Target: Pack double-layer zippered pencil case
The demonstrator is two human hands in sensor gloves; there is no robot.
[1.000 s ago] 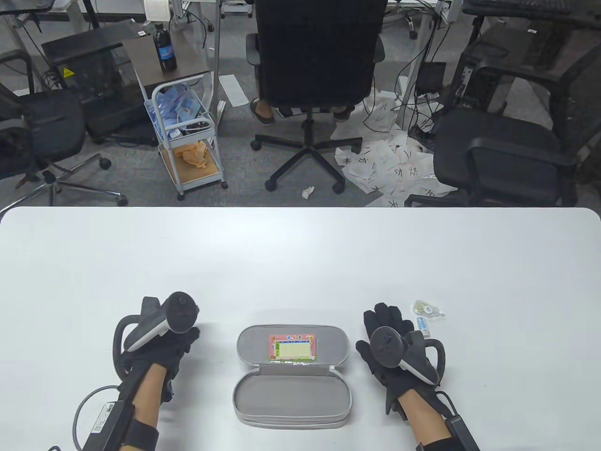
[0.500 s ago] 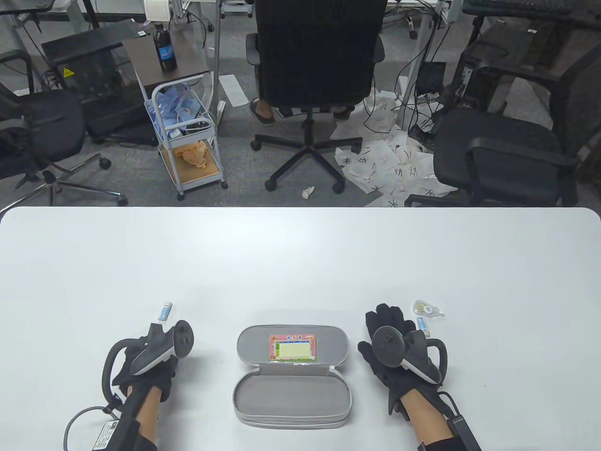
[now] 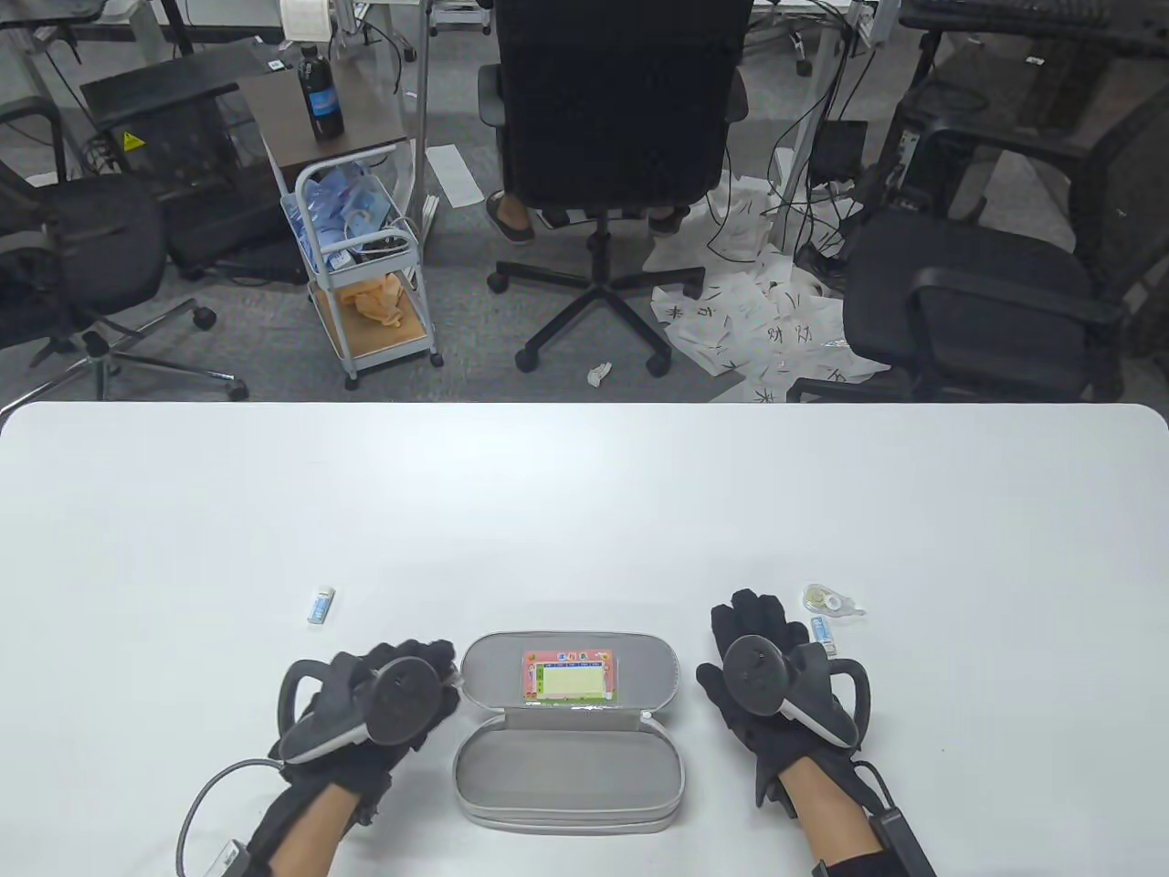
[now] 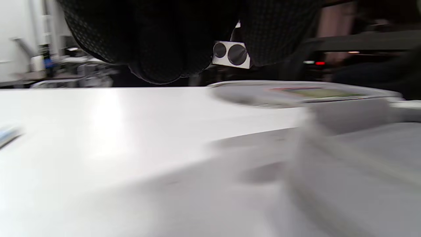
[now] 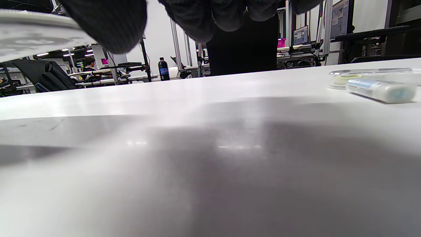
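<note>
Pencil case (image 3: 568, 731) lay open at the table's (image 3: 584, 493) six o'clock between two relaxed, empty hands, left hand (image 3: 384, 708) touching its lid at nine o'clock, so steadying it there before loading seemed wise, right hand (image 3: 763, 671) resting flat.

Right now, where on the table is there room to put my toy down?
The far half of the table, beyond the open pencil case, is bare. Near the left edge, left of the small eraser, is bare too. It's crowded by the right hand, where the correction tape lies.
</note>
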